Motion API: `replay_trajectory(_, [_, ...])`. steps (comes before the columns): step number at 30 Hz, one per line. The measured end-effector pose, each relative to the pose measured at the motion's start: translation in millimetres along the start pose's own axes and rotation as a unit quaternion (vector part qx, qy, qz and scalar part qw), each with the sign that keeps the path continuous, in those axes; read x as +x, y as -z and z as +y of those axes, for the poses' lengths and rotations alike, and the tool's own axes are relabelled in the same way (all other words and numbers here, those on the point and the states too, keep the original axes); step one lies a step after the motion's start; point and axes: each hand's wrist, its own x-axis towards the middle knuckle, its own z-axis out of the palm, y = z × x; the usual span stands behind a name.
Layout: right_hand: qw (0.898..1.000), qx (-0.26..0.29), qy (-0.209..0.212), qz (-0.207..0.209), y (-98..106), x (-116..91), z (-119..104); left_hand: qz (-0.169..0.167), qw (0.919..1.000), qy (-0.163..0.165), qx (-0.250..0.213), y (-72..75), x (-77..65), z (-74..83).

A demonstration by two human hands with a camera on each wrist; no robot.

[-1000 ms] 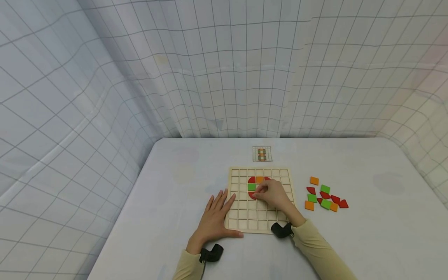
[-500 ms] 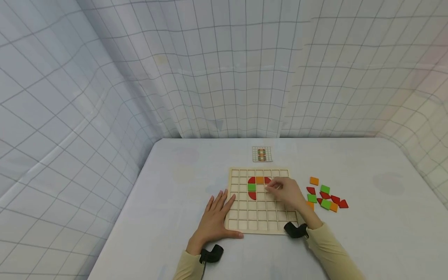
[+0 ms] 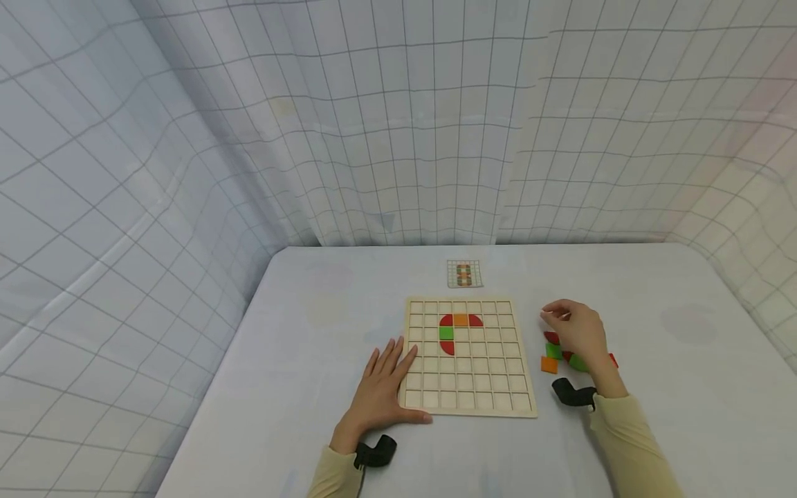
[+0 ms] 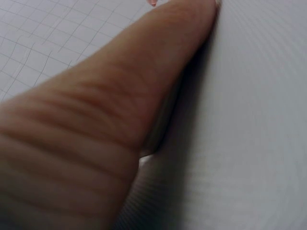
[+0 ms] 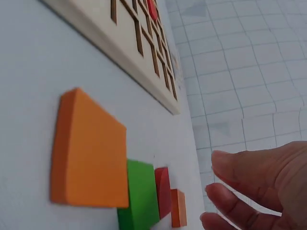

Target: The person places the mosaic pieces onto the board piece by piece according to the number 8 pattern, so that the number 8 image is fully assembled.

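Note:
A pale wooden grid board (image 3: pixel 492 414) lies on the table. My left hand (image 3: pixel 377 395) rests at its lower left corner, fingers spread along the left side and thumb by the front edge. Set in its cells are a green square tile (image 3: pixel 446 333), an orange square tile (image 3: pixel 461 320) and red rounded tiles (image 3: pixel 447 348). Right of the board, my right hand (image 3: pixel 578 333) hovers over the loose tiles, partly hiding them. In the right wrist view its thumb (image 5: pixel 240 165) and fingers stand apart with nothing between them, beyond an orange tile (image 5: pixel 98 153), a green tile (image 5: pixel 142 191) and a red one (image 5: pixel 163 191).
A small pattern card (image 3: pixel 464 274) lies behind the board, printed with a grid and coloured shapes. The white table (image 3: pixel 299 360) extends to both sides. Grid-patterned white curtains (image 3: pixel 398 138) hang behind it and at the sides.
My right hand has moved right, from the red tile on the board to above the loose tiles. The red tile stays in its cell. My left hand has kept its place.

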Motion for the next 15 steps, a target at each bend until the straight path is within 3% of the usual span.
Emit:
replay_trajectory(7, [0.995, -0.069, -0.057, -0.044, 6.6, -1.3, 8.2, -0.001, 1.0, 0.001, -0.002, 0.0, -0.9, 0.7])
replay_trajectory(15, [0.994, -0.087, -0.055, -0.039, 5.1, -0.1, 11.2, 0.002, 1.0, 0.001, 0.005, 0.5, -0.6, 0.3])
